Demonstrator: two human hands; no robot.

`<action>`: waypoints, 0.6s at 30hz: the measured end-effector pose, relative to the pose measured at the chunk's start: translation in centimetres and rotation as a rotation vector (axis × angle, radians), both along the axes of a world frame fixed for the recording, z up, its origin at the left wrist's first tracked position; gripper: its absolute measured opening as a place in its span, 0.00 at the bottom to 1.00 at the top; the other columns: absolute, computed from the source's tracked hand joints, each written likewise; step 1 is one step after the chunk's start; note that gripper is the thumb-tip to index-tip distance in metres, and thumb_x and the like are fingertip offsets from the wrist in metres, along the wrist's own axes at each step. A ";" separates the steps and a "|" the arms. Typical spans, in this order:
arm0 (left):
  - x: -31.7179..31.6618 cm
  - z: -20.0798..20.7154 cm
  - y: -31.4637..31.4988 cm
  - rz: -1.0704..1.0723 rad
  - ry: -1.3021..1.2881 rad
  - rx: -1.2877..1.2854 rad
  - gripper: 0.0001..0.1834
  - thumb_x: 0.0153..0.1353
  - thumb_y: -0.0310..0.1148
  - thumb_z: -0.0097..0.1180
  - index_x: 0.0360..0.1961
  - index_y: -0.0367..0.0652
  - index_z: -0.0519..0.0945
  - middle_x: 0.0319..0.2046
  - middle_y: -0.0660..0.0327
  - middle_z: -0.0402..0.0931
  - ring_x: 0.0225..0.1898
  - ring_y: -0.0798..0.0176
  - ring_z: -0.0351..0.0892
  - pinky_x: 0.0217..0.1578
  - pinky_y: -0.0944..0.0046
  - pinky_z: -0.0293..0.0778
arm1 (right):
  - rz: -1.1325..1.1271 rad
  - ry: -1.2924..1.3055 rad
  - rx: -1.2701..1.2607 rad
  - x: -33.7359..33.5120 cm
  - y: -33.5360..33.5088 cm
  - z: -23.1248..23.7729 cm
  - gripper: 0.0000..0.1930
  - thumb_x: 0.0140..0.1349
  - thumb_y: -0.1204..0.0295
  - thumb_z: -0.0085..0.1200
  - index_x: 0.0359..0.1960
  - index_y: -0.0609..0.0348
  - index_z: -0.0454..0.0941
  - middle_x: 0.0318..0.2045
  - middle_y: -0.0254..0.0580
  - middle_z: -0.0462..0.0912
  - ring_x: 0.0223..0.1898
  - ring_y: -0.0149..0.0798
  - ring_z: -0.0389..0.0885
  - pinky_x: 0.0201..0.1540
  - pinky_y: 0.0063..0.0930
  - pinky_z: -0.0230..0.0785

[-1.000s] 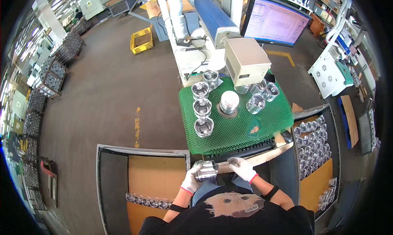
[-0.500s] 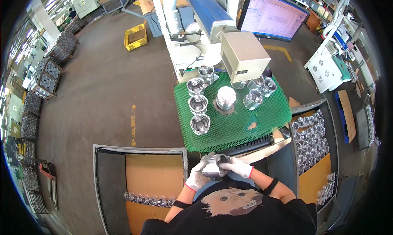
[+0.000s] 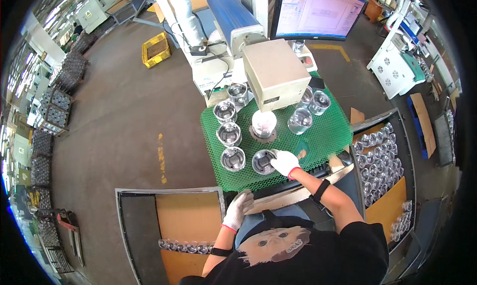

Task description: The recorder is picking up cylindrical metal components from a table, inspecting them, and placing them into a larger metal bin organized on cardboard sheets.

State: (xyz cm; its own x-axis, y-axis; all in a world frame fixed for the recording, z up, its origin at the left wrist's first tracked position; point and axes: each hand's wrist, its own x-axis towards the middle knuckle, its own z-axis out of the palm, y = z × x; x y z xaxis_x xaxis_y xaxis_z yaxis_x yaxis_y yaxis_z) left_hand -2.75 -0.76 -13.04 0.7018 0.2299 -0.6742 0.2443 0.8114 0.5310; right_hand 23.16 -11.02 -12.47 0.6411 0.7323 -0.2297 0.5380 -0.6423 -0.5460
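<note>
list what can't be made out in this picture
Head view:
- Metal piston at right hand: underside hidden by its own body
- Green mat: part hidden by beige box
- Left crate: near end cut off by lower edge
- Far-left metal parts: too small to count

The white-gloved left hand (image 3: pixel 239 209) and white-gloved right hand (image 3: pixel 285 164) both have red cuff edges. The round metal piston (image 3: pixel 262 162) at the right fingertips is silver, darker grey inside. The flat mat (image 3: pixel 330 128) is green — patterned like netting. The boxy machine head (image 3: pixel 276 74) is cream; the long housing (image 3: pixel 231 11), blue. The black fabric shirt (image 3: pixel 343 255) bears a beige print — with dark spots.
</note>
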 end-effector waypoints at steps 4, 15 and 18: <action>-1.0 -0.7 -0.9 0.074 0.072 0.021 0.32 0.64 0.45 0.56 0.64 0.40 0.66 0.56 0.51 0.73 0.55 0.55 0.74 0.56 0.55 0.70 | -0.025 0.153 -0.046 0.3 1.3 -1.8 0.22 0.57 0.59 0.48 0.48 0.60 0.76 0.41 0.60 0.82 0.43 0.57 0.80 0.50 0.45 0.71; 3.4 -0.4 -1.4 -0.239 0.017 0.107 0.29 0.66 0.46 0.54 0.61 0.39 0.69 0.55 0.52 0.74 0.55 0.56 0.75 0.54 0.56 0.71 | -0.193 0.451 0.223 -3.3 -12.1 0.1 0.34 0.61 0.45 0.53 0.61 0.58 0.71 0.50 0.56 0.81 0.52 0.51 0.80 0.56 0.36 0.68; 3.5 -1.1 -2.0 -0.344 0.079 0.099 0.30 0.64 0.47 0.55 0.61 0.41 0.70 0.54 0.52 0.76 0.53 0.53 0.76 0.54 0.52 0.72 | -0.294 0.380 0.065 -8.1 -17.9 0.1 0.31 0.62 0.46 0.48 0.57 0.58 0.73 0.47 0.56 0.82 0.49 0.54 0.80 0.54 0.40 0.70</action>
State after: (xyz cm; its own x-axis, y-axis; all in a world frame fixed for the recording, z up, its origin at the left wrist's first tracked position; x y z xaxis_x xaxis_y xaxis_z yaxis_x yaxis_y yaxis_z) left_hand 0.76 -2.80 -14.14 0.6963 0.0559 -0.7156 0.5375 0.6202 0.5714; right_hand 15.08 -28.91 -12.36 0.7027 0.5533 -0.4474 0.0939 -0.6954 -0.7125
